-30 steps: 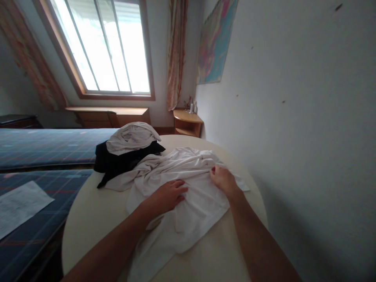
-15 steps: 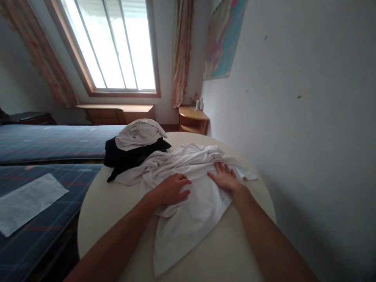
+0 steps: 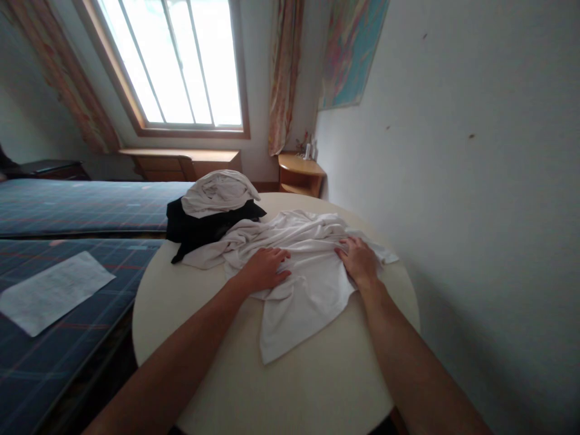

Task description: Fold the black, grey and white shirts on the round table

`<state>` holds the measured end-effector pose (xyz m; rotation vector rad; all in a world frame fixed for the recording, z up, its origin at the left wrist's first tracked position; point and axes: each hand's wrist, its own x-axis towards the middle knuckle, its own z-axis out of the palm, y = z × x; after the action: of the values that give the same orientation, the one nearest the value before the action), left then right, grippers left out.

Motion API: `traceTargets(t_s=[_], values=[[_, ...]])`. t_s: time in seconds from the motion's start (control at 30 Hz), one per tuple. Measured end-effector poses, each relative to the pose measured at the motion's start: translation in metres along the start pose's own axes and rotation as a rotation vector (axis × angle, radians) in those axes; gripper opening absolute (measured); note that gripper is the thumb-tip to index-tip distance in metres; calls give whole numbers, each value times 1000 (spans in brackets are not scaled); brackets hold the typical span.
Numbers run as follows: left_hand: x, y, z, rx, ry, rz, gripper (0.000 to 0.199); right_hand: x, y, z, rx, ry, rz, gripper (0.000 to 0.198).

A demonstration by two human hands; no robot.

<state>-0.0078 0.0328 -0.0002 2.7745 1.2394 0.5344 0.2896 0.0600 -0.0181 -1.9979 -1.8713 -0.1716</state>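
A rumpled white garment (image 3: 308, 302), which looks like a shirt, is spread over a round cream table (image 3: 217, 374). My left hand (image 3: 265, 269) rests on its left part, fingers loosely bent and thumb apart. On the right part lies my right hand (image 3: 359, 258), palm down with curved fingers touching the fabric; no clear grip shows. One corner of the garment points toward me. Its far side is bunched in folds, and a sleeve-like strip reaches left to a black cloth (image 3: 199, 228). A bundled off-white cloth (image 3: 221, 192) sits on top of the black one.
Left of the table stands a bed with a blue plaid mattress (image 3: 131, 260), a white sheet of paper (image 3: 58, 290) lying on it. A wall (image 3: 475, 211) runs close along the right. Beyond are a wooden desk (image 3: 203, 157) and a corner shelf (image 3: 299, 164).
The garment's near corner has moved away from me and slightly right. My right hand has shifted right, its fingers now more bent and closer together. The view has tilted slightly down.
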Motion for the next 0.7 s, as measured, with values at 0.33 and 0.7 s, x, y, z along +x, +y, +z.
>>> traceTargets(t_s=[0.33, 0.7], values=[[-3, -18, 2, -6, -31, 38, 27, -47, -71, -35, 535, -228, -746, 30], [1, -13, -9, 66, 10, -274, 14, -43, -66, -14, 425, -282, -704, 25]])
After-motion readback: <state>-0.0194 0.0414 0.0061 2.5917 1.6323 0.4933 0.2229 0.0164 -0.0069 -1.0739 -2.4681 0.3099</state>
